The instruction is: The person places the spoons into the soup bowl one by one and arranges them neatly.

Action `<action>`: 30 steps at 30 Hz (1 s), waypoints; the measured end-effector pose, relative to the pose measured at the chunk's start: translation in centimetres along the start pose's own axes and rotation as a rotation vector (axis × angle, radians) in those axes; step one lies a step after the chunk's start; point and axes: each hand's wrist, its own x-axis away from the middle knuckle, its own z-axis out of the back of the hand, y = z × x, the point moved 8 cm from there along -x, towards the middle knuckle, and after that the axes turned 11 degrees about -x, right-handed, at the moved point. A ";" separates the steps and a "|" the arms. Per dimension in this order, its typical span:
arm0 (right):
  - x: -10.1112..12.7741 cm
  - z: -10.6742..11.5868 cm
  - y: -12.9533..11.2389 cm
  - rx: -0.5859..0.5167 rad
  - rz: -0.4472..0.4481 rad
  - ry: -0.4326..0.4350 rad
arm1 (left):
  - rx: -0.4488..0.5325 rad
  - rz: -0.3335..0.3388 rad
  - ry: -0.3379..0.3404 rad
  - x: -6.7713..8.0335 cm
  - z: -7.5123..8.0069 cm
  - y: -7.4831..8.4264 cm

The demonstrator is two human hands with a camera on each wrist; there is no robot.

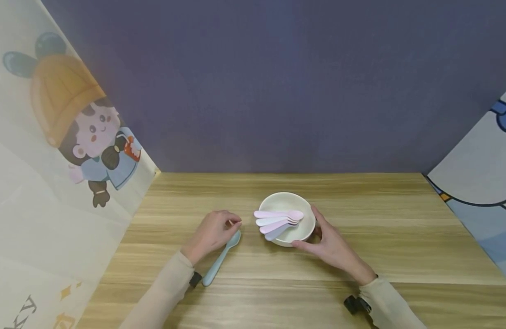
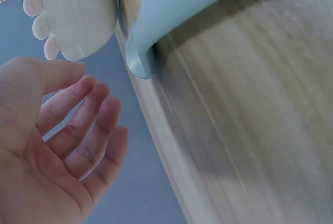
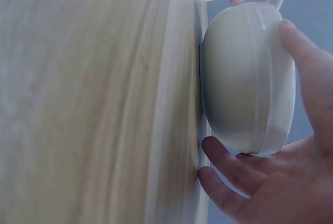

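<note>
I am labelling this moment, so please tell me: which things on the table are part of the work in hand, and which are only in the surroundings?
In the work:
- bowl, cupped by the right hand
- pastel spoons lying across the bowl
- blue spoon on the table, beside the left hand

Only around:
- wooden table
- cartoon panel at the left
- purple back wall

wood table (image 1: 401, 237), purple wall (image 1: 277, 82)
</note>
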 end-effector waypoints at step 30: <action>-0.1 0.0 0.2 -0.001 0.016 -0.002 | -0.040 0.082 -0.099 3.3 -0.7 -1.7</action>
